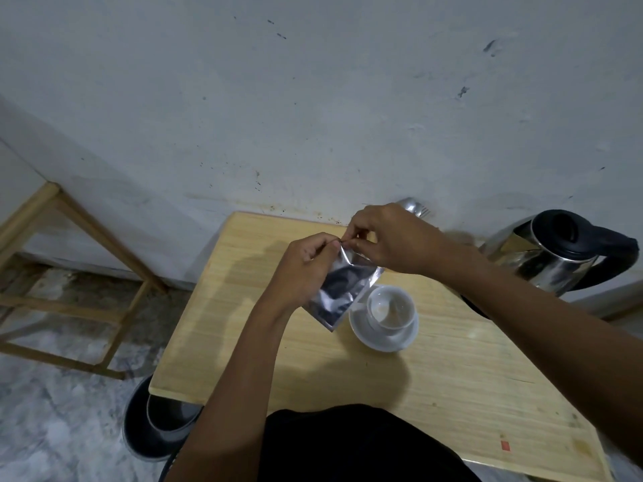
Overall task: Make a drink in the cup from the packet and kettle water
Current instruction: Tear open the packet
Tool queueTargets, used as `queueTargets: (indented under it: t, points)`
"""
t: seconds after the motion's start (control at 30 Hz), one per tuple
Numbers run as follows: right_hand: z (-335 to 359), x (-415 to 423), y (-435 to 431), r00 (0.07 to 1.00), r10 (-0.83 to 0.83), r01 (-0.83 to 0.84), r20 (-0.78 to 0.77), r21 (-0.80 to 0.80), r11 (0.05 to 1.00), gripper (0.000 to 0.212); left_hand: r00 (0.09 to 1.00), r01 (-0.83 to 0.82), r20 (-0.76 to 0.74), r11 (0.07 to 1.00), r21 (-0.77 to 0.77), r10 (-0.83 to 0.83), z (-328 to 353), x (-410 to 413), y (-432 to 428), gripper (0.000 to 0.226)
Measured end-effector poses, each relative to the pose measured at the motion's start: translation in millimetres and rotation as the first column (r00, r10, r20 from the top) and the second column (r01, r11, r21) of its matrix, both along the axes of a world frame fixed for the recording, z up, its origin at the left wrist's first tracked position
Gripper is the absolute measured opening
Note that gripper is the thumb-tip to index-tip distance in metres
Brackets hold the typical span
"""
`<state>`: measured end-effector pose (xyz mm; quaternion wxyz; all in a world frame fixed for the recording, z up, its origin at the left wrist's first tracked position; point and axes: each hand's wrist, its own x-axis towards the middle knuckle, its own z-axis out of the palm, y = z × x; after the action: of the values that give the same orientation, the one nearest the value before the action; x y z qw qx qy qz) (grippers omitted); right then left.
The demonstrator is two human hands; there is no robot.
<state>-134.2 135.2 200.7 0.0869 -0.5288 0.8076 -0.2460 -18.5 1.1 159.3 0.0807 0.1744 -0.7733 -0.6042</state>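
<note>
A silver foil packet [339, 290] hangs above the wooden table [278, 349], held at its top edge by both hands. My left hand [302, 264] pinches the top left corner. My right hand [386, 238] pinches the top edge beside it, fingertips nearly touching the left's. Just right of the packet's lower end, a white cup [391, 309] stands upright on a white saucer [382, 339]; something pale lies in its bottom. A steel kettle [556, 252] with black lid and handle stands at the table's far right, behind my right forearm.
A second silver packet [415, 207] leans against the wall behind my right hand. A dark round bin [156, 426] sits on the floor under the table's left front corner. A wooden frame [69, 273] stands at left. The wall runs along the table's far edge.
</note>
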Motion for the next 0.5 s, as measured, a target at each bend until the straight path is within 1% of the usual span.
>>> queueTargets:
  t: [0.07,0.1,0.17,0.23,0.3,0.37,0.47,0.5]
  points:
    - [-3,2,0,0.998,0.027,-0.029,-0.049,-0.047,0.998,0.008,1.0,-0.014,-0.005,0.996,0.085,0.015,0,1,1,0.026]
    - [-5,3,1,0.994,0.049,-0.057,-0.098,-0.082,0.995,0.008,1.0,-0.025,0.001,0.99,0.14,0.025,-1,1,2,0.026]
    - [-10,6,2,0.966,0.088,-0.122,-0.243,-0.132,0.984,0.009,0.999,-0.048,0.016,0.973,0.224,0.045,-2,2,2,0.026]
    - [-14,10,4,0.941,0.107,-0.164,-0.32,-0.158,0.974,0.013,0.999,-0.04,0.021,0.976,0.216,0.037,-4,3,0,0.028]
    - [-13,12,5,0.943,0.098,-0.161,-0.32,-0.179,0.971,0.015,1.0,-0.008,0.01,0.988,0.153,0.007,-4,5,-3,0.03]
    - [-10,10,5,0.959,0.057,-0.112,-0.279,-0.184,0.977,0.014,1.0,0.005,-0.004,0.995,0.104,-0.005,-3,4,-5,0.03]
    - [-7,9,5,0.981,-0.006,-0.031,-0.194,-0.187,0.982,0.025,1.0,0.024,0.002,0.994,0.103,-0.025,-2,3,-5,0.026]
    - [-7,9,4,0.983,-0.019,-0.017,-0.182,-0.195,0.981,0.025,0.999,0.046,-0.007,0.991,0.126,-0.045,-1,3,-5,0.024]
